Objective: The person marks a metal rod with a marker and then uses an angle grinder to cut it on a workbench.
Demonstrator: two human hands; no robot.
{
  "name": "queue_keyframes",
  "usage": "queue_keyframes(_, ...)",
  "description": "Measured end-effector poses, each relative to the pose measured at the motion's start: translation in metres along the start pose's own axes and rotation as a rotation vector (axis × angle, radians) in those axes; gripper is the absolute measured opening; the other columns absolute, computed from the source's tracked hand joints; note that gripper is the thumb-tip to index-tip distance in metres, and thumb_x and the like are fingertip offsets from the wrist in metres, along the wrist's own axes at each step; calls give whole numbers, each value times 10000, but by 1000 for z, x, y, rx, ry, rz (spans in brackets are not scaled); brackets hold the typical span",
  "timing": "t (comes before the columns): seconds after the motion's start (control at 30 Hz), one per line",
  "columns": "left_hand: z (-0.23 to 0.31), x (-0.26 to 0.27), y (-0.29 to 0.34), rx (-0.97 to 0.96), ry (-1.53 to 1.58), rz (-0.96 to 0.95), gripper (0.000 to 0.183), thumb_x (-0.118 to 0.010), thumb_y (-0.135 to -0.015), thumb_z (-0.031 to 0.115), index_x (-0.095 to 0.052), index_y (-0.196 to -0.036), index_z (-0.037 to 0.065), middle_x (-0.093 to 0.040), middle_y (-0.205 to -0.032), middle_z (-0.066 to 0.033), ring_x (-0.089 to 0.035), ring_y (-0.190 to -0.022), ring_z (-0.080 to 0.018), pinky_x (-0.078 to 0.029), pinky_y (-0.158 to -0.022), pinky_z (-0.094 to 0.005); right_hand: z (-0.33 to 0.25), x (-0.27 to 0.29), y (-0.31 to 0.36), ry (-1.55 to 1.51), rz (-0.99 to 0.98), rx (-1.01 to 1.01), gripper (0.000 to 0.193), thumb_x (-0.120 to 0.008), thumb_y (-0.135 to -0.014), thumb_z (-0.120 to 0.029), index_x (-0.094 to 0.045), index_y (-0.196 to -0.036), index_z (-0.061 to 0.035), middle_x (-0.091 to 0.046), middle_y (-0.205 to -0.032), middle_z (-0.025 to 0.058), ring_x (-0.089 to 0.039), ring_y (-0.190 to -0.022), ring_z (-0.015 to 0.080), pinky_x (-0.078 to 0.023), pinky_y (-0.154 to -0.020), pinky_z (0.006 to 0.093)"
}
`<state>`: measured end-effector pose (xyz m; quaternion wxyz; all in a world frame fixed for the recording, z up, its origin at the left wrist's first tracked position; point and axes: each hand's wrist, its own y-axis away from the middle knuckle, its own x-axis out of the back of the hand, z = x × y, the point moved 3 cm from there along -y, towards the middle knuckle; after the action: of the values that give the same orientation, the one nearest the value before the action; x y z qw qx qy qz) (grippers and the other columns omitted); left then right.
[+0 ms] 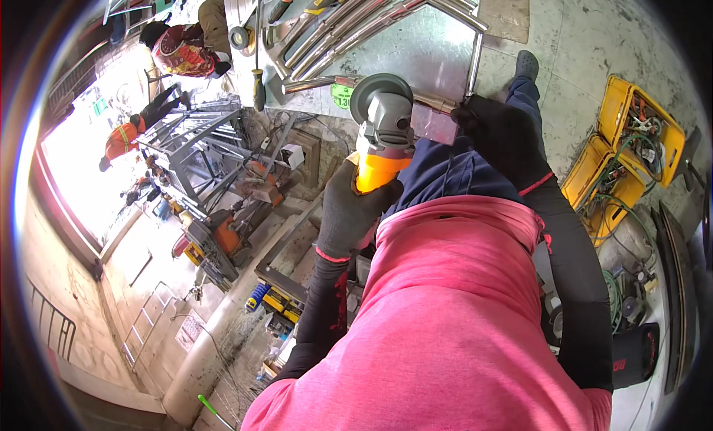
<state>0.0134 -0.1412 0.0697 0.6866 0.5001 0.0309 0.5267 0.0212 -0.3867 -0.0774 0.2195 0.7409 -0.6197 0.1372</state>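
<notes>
Head view: a grinder [382, 138] is gripped by its orange body in the gloved left hand [349, 208], fingers wrapped fully round it. Its disc lies on a steel tube [327, 82], whose end is pinched beneath the closed fingers of the gloved right hand [501, 134].

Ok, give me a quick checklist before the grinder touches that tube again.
1. Left hand gripping the orange angle grinder body: ok.
2. Right hand steadying the metal tube end on the steel bench: ok.
3. Both hands gloved: ok.
4. Disc guard in place over the wheel: ok, grey guard visible.
5. Disc touching the tube: cannot tell.
6. Tube clamped to the bench: cannot tell, no clamp visible.
</notes>
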Motion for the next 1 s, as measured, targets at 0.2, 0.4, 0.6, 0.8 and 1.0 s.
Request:
queue_keyframes(0.2, -2, -1, -1, 4, 11, -3, 411, -848, -900, 145, -707, -1252, -12, -788, -1035, -71, -720, -932, -132, -571, -875, -330, 0, 1, -1, 16, -2, -23, 342, -674, -1070, -428, -745, -947, -117, -739, -841, 175, -736, -776, 407, -575, -669, 505)
queue_keyframes(0.4, -3, -2, -1, 7, 29, 0, 404, -840, -901, 145, -706, -1245, -19, -793, -1031, -72, -727, -926, -132, -572, -876, -324, -1, 1, -1, -1, -17, -21, 283, -699, -1075, -331, -726, -966, -71, -700, -823, 214, -707, -758, 443, -544, -668, 512)
queue_keyframes(0.6, -11, 3, 0, 5, 54, 24, 400, -837, -897, 133, -705, -1241, -24, -797, -1049, -85, -740, -939, -143, -582, -873, -332, 1, 1, -1, -16, -12, -8, 307, -688, -1082, -350, -737, -973, -67, -705, -834, 226, -707, -770, 454, -546, -675, 520)
queue_keyframes(0.8, -4, 7, 4, -3, 18, 19, 424, -857, -896, 147, -701, -1245, -34, -800, -1068, -98, -746, -948, -156, -589, -868, -342, 6, 1, -4, -19, -61, -52, 337, -676, -1091, -361, -749, -968, -56, -707, -828, 235, -715, -773, 451, -549, -676, 517)
queue_keyframes(1.0, -1, 2, -2, 4, 6, -16, 420, -857, -903, 148, -697, -1241, -43, -800, -1062, -103, -752, -940, -158, -591, -850, -338, 4, 2, -5, -53, -67, -61, 343, -680, -1090, -366, -750, -962, -56, -696, -791, 229, -716, -748, 437, -546, -672, 513)
